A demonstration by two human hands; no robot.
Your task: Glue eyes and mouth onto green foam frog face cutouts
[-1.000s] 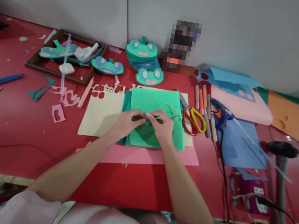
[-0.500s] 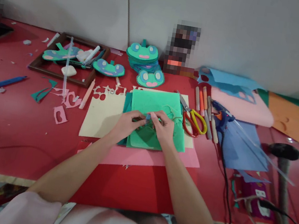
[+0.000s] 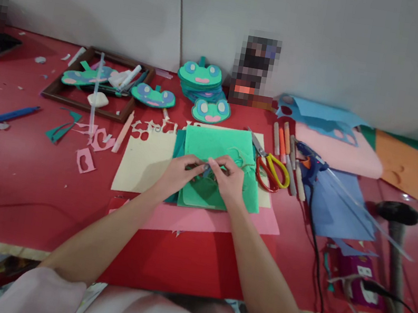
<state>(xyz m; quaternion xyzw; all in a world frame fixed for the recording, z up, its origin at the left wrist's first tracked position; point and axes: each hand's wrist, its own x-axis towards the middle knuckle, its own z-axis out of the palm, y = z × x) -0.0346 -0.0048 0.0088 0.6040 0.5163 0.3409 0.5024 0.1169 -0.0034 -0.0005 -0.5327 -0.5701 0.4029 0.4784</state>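
My left hand point(image 3: 181, 174) and my right hand point(image 3: 228, 177) meet fingertip to fingertip above a green foam sheet point(image 3: 211, 143). Pinched between them is a small blue foam piece point(image 3: 207, 169), mostly hidden by the fingers. Thin green offcuts point(image 3: 239, 156) lie on the sheet near my right hand. Below the green sheet are a cream sheet point(image 3: 143, 167) with cut-out holes and a pink sheet point(image 3: 198, 221). Scissors with red and yellow handles point(image 3: 273, 170) rest just right of the green sheet.
Frog-face cutouts point(image 3: 200, 77) are stacked at the back, beside a brown frame point(image 3: 89, 107) holding pens. To the right lie several markers point(image 3: 285, 142), a blue glue gun point(image 3: 310, 160) with its cord, foam sheets point(image 3: 341, 205) and a mallet point(image 3: 399, 212). Pink scraps point(image 3: 85, 160) lie left.
The fingers have shifted slightly around the small blue piece, which now shows less. Both hands stay over the green sheet; the view has moved a little.
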